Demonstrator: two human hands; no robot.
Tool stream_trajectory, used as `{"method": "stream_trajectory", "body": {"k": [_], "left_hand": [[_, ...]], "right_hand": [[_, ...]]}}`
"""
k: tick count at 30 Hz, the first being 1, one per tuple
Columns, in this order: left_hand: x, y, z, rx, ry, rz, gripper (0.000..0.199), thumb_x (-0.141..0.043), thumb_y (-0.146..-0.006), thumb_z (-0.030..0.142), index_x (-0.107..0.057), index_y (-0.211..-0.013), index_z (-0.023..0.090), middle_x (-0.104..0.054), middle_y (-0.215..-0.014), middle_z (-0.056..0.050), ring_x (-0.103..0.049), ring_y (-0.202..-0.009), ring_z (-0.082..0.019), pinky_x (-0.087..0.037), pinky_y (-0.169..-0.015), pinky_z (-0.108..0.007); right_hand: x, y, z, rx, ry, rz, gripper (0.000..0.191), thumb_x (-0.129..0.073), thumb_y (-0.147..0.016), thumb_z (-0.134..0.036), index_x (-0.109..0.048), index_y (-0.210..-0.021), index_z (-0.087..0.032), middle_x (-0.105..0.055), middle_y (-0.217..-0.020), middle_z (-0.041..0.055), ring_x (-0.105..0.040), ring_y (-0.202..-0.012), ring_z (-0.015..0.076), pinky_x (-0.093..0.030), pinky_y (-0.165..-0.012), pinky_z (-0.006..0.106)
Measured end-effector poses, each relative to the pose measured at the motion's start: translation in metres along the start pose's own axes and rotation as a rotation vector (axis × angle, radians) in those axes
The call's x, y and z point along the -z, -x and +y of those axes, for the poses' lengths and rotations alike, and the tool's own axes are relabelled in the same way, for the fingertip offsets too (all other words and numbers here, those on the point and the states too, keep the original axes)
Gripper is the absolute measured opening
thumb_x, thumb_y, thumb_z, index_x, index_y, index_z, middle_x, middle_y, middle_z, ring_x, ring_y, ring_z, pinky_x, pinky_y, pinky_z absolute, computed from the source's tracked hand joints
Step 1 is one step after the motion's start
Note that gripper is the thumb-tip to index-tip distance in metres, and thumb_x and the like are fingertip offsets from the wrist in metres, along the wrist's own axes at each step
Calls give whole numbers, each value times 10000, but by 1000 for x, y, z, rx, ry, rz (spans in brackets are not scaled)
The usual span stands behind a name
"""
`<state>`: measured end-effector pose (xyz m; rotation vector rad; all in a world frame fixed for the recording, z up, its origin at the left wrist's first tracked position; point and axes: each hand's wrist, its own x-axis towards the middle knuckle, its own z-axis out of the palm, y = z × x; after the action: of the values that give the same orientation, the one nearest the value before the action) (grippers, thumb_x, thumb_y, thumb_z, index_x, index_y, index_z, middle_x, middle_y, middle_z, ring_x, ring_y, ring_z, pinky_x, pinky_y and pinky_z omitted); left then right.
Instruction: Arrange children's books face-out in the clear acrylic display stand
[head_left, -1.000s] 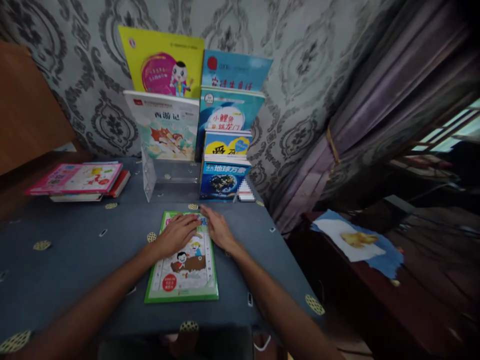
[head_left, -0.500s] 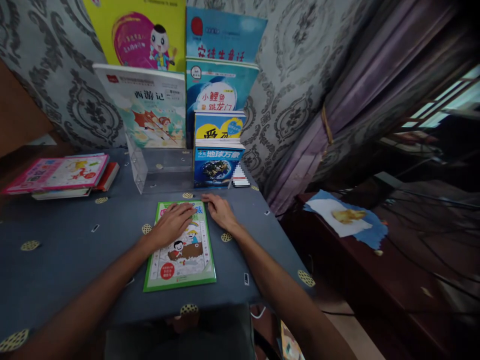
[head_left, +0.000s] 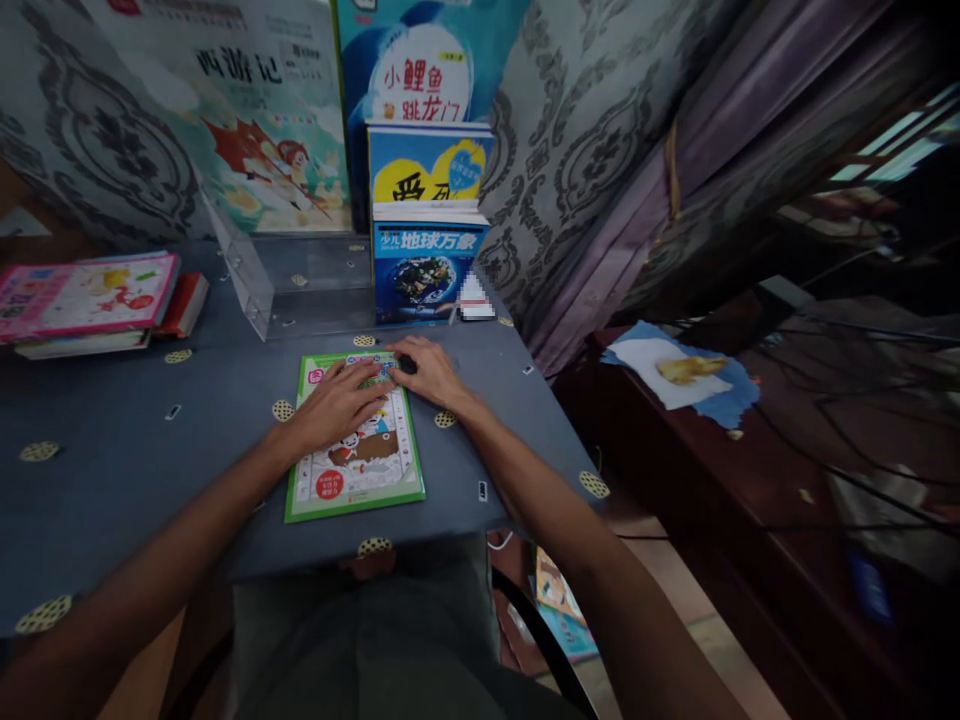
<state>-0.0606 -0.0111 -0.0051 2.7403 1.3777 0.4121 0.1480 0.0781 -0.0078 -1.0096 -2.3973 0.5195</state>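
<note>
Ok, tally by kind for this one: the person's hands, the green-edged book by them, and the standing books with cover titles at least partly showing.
Hands: left hand, right hand: 2
Green-edged book: 1
Standing books with titles showing: white book, teal book, blue-and-yellow book, globe-cover book: 4
Total: 7

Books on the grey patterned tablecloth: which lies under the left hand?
The rectangular green-bordered book, lying flat alone; the left hand rests on its cover and touches no other book.
</note>
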Motion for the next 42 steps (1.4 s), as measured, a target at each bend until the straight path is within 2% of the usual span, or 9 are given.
{"method": "stream_trajectory", "body": {"k": [4,10,16,21,30,36,39,41,42], "left_hand": [[4,14,25,-75,60,-69,417,-367,-1081,399,-617,-1393,281,-503,-1541,-103,-377,-1485,-295,-264,-1215,-593],[11,52,67,-185,175,-191,469,-466,-1038,505,-528,-1477,353,-420,-1624,-65,-342,-1518,-296,-117,-1267,-620],[16,61,80,-165,151,-228,419,-417,-1068,366,-523,-1473,354,-433,-1621,-57,-322,-1532,-276,-133,-1265,-622],[14,51,71,-170,110,-224,430,-391,-1077,368,-497,-1494,355,-445,-1616,-43,-315,-1534,-267,-137,-1270,-600],[-1,35,50,-197,25,-108,420,-375,-1084,366,-505,-1482,370,-516,-1561,-39,-354,-1509,-265,-175,-1247,-599],[6,31,48,-215,111,-81,398,-379,-1081,408,-573,-1425,356,-556,-1529,-46,-424,-1471,-260,-241,-1237,-581],[11,27,28,-164,226,-20,406,-329,-1094,365,-601,-1386,289,-647,-1419,-58,-559,-1342,-206,-389,-1179,-478],[12,27,4,-52,251,78,413,-316,-1090,332,-620,-1350,228,-697,-1319,-85,-612,-1257,-201,-476,-1102,-428],[11,27,-10,10,223,129,412,-323,-1083,333,-635,-1322,212,-703,-1298,-99,-618,-1244,-219,-488,-1090,-445]], "right_hand": [[-2,-1,2,20,52,-20,345,-658,-929,-235,-684,-1265,-163,-672,-1118,89,-582,-1042,243,-452,-946,395],[-4,-1,4,21,21,-20,314,-643,-944,-227,-685,-1250,-171,-648,-1116,76,-565,-1037,234,-447,-950,397],[-8,-1,4,9,-3,17,301,-646,-934,-222,-706,-1224,-166,-674,-1098,79,-581,-1014,234,-455,-932,389],[-7,0,3,18,-55,49,267,-593,-956,-180,-716,-1189,-136,-714,-1073,91,-604,-993,222,-455,-929,364],[-5,2,2,18,-50,41,267,-586,-952,-130,-717,-1183,-161,-746,-1129,95,-618,-1032,233,-450,-960,376],[-7,2,2,32,-32,54,258,-583,-953,-150,-729,-1161,-191,-751,-1124,81,-615,-1071,244,-447,-978,383],[-6,4,-1,34,7,52,268,-572,-949,-152,-730,-1161,-192,-747,-1131,91,-609,-1091,262,-444,-973,404],[-5,5,-5,40,42,47,262,-565,-954,-167,-728,-1158,-186,-745,-1133,101,-602,-1102,275,-439,-967,422],[-5,6,-8,51,61,42,255,-561,-959,-176,-727,-1153,-183,-744,-1134,108,-599,-1107,279,-436,-969,431]]}}
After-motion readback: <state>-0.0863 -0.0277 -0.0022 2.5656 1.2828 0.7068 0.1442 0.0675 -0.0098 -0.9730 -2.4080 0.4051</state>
